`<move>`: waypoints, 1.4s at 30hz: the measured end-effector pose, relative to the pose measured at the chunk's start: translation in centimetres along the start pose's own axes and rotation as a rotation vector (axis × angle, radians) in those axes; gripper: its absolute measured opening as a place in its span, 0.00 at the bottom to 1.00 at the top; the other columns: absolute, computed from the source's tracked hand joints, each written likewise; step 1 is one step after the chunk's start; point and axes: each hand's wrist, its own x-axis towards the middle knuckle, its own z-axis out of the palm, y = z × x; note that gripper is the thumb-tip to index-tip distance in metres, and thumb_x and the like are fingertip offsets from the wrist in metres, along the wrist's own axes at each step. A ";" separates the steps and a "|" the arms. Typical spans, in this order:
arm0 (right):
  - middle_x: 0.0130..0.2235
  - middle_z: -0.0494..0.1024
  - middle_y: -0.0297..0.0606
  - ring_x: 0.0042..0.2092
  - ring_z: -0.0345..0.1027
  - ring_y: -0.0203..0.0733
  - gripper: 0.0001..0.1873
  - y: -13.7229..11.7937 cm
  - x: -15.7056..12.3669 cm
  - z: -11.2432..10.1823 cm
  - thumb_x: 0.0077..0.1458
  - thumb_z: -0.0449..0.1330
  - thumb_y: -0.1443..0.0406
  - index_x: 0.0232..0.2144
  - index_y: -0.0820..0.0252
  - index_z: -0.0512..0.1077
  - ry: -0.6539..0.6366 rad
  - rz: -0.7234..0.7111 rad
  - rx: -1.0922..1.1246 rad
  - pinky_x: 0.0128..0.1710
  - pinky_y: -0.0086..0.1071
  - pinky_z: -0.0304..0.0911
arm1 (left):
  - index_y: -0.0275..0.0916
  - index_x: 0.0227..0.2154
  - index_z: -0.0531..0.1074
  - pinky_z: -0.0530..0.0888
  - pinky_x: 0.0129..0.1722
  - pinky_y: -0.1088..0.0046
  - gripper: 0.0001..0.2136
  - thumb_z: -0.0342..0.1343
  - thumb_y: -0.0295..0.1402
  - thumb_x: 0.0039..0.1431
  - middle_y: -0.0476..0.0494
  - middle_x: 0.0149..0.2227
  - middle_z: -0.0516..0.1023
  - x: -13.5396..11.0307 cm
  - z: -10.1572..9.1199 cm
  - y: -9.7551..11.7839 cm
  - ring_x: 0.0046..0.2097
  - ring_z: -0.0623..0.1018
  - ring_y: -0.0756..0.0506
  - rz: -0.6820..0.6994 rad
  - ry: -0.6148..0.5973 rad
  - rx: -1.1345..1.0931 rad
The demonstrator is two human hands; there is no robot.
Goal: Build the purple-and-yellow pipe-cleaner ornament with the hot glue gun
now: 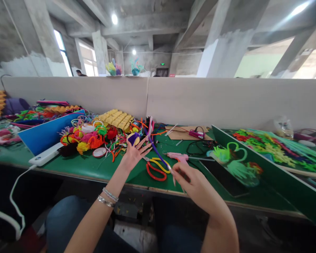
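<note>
My right hand (pixel 191 181) pinches the lower end of a purple pipe cleaner (pixel 156 151) between thumb and fingers. The stem slants up and left towards my left hand (pixel 135 153), whose fingers are spread wide with the palm showing. Just beyond its thumb is a fuzzy purple and yellow piece (pixel 133 138); whether the hand touches it I cannot tell. Between the hands lie scissors (pixel 157 172) with one red and one yellow handle loop. A pink glue gun (pixel 177 156) rests right behind my right hand.
Colourful pipe-cleaner pieces (pixel 89 138) are heaped at left beside a yellow egg-carton tray (pixel 117 118). A white power strip (pixel 46 154) sits at the table's front-left. Rightward are a dark flat panel (pixel 221 177), green pipe-cleaner swans (pixel 237 163) and a slanted divider board (pixel 268 165).
</note>
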 end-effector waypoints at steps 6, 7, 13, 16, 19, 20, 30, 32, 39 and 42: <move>0.26 0.72 0.33 0.28 0.63 0.34 0.13 1.9 0.9 1.2 0.59 0.48 0.59 0.26 0.58 0.65 -0.275 -0.042 0.023 0.28 0.27 0.56 | 0.41 0.47 0.68 0.53 0.61 0.59 0.29 0.52 0.56 0.46 0.40 0.59 0.62 -0.6 -0.1 0.6 0.62 0.58 0.39 0.052 -0.034 0.086; 0.26 0.72 0.33 0.28 0.64 0.34 0.14 2.3 1.1 1.5 0.58 0.48 0.59 0.26 0.58 0.65 -0.360 -0.057 0.053 0.28 0.26 0.56 | 0.39 0.46 0.69 0.53 0.61 0.61 0.30 0.53 0.55 0.45 0.39 0.58 0.63 -0.7 -0.3 0.6 0.62 0.58 0.39 0.053 -0.030 0.110; 0.23 0.72 0.33 0.26 0.63 0.32 0.16 5.1 2.1 3.3 0.55 0.52 0.56 0.23 0.62 0.67 -0.604 -0.029 0.192 0.25 0.25 0.55 | 0.33 0.45 0.70 0.52 0.62 0.66 0.32 0.59 0.53 0.41 0.36 0.55 0.67 -1.3 -0.3 0.3 0.62 0.57 0.39 0.059 0.024 0.222; 0.28 0.75 0.35 0.28 0.65 0.34 0.18 6.0 2.7 4.1 0.53 0.53 0.52 0.30 0.61 0.71 -0.511 0.017 0.384 0.25 0.25 0.57 | 0.36 0.43 0.72 0.54 0.61 0.65 0.27 0.60 0.49 0.43 0.37 0.51 0.72 -1.3 -0.2 0.0 0.60 0.62 0.40 0.082 0.078 0.281; 0.39 0.76 0.40 0.30 0.68 0.35 0.23 6.7 3.8 5.0 0.53 0.51 0.49 0.41 0.58 0.69 -0.251 0.129 0.667 0.22 0.26 0.58 | 0.35 0.42 0.72 0.58 0.59 0.65 0.25 0.61 0.47 0.43 0.36 0.46 0.75 -1.5 -0.1 -0.6 0.56 0.68 0.41 0.023 0.065 0.312; 0.40 0.76 0.41 0.30 0.69 0.36 0.25 6.8 4.3 5.4 0.53 0.49 0.48 0.43 0.58 0.68 -0.141 0.175 0.751 0.23 0.27 0.60 | 0.35 0.41 0.72 0.60 0.58 0.64 0.24 0.62 0.45 0.43 0.35 0.45 0.76 -1.6 0.0 -0.8 0.54 0.70 0.40 -0.018 0.051 0.323; 0.26 0.74 0.37 0.29 0.68 0.39 0.23 6.1 6.7 8.8 0.41 0.58 0.46 0.24 0.61 0.72 0.181 0.236 0.905 0.28 0.31 0.63 | 0.37 0.38 0.75 0.67 0.49 0.65 0.22 0.68 0.34 0.35 0.44 0.39 0.79 -2.3 1.8 -3.0 0.44 0.75 0.43 -0.334 -0.106 0.559; 0.24 0.73 0.35 0.27 0.66 0.38 0.22 6.3 6.9 8.8 0.41 0.59 0.46 0.23 0.60 0.70 0.221 0.228 0.915 0.28 0.31 0.63 | 0.37 0.37 0.75 0.67 0.49 0.66 0.21 0.67 0.35 0.36 0.44 0.38 0.79 -2.0 2.2 -2.7 0.42 0.75 0.44 -0.334 -0.098 0.576; 0.19 0.63 0.29 0.20 0.59 0.31 0.21 6.6 6.5 7.5 0.50 0.52 0.46 0.20 0.57 0.60 0.473 0.206 0.957 0.21 0.28 0.60 | 0.37 0.35 0.74 0.69 0.45 0.67 0.18 0.67 0.34 0.37 0.44 0.37 0.79 -2.0 1.7 -0.4 0.40 0.76 0.45 -0.350 -0.124 0.724; 0.14 0.54 0.24 0.13 0.47 0.28 0.22 6.6 5.8 6.7 0.51 0.51 0.46 0.21 0.57 0.61 0.424 0.211 0.857 0.13 0.25 0.51 | 0.37 0.34 0.72 0.69 0.45 0.66 0.20 0.68 0.35 0.34 0.44 0.36 0.78 -2.3 0.2 0.2 0.39 0.76 0.45 -0.250 0.014 0.809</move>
